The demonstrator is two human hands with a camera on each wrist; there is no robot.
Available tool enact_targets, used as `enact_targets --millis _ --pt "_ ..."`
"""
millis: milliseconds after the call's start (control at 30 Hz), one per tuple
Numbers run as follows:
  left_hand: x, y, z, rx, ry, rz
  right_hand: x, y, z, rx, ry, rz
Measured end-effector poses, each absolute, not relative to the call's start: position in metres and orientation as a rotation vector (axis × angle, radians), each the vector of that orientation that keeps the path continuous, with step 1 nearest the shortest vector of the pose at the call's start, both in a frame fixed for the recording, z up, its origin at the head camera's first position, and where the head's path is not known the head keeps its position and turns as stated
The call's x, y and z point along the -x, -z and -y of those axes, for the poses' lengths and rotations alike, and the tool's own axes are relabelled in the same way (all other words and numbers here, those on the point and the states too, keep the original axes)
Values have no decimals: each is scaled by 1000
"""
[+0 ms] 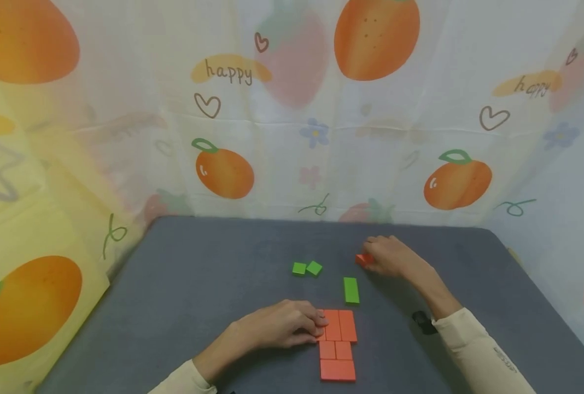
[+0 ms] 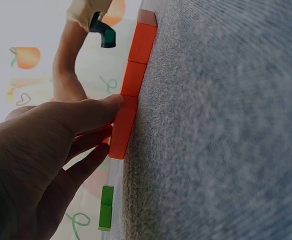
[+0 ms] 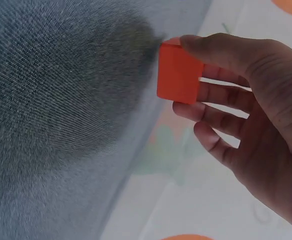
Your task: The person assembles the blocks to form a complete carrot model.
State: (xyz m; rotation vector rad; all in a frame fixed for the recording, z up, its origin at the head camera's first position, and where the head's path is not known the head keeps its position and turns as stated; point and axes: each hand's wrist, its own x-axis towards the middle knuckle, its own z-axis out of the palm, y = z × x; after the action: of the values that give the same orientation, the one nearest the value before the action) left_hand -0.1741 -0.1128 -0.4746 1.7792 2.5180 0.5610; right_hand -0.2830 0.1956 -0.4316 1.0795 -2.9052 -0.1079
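Red rectangular and square blocks lie flat and edge to edge in a joined shape [image 1: 338, 370] in front of the person. My left hand [image 1: 287, 324] is at the shape's upper left, thumb and fingertips holding the leftmost red block [image 2: 123, 127], which the fingers partly cover in the head view. Farther back and to the right, my right hand [image 1: 390, 256] pinches a loose red block [image 3: 178, 72] between thumb and fingers. In the right wrist view one broad face of that block shows, and the thumb lies on its top edge.
A green rectangular block [image 1: 351, 290] lies just behind the red shape. Two small green square blocks [image 1: 299, 268] sit nearly together to its left. The grey cloth-covered table [image 1: 198, 273] ends at a printed curtain [image 1: 282, 164] behind and beside it.
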Motion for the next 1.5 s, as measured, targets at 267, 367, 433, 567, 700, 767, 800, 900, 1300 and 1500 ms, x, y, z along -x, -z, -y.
enact_targets --millis 267,367,433,567,700,767,800,900,1300,1500 --pt "174 474 113 -1794 -537 -2525 245 411 -198 -1172 -19 2741" --pt "173 473 113 -1781 -525 -2522 223 401 -195 -1247 -82 2726" --pt "173 473 112 -1775 -519 -2517 208 396 -193 -1295 -117 2731" --pt "174 474 112 -1769 -513 -2517 178 392 -186 -1385 -175 2761" --pt "173 474 111 -1769 -520 -2525 152 395 -180 -1500 -211 2718" --pt "173 475 110 -1771 -528 -2530 140 398 -177 -1558 -223 2671" --pt "173 475 110 -1774 -530 -2531 135 400 -176 -1586 -227 2649" --pt "173 475 110 -1775 -532 -2531 119 409 -172 -1662 -260 2578" --pt "174 474 111 -1778 -540 -2533 103 451 -153 -1856 -289 2445" --pt "174 473 111 -1781 -533 -2528 102 451 -149 -1800 -177 2474"
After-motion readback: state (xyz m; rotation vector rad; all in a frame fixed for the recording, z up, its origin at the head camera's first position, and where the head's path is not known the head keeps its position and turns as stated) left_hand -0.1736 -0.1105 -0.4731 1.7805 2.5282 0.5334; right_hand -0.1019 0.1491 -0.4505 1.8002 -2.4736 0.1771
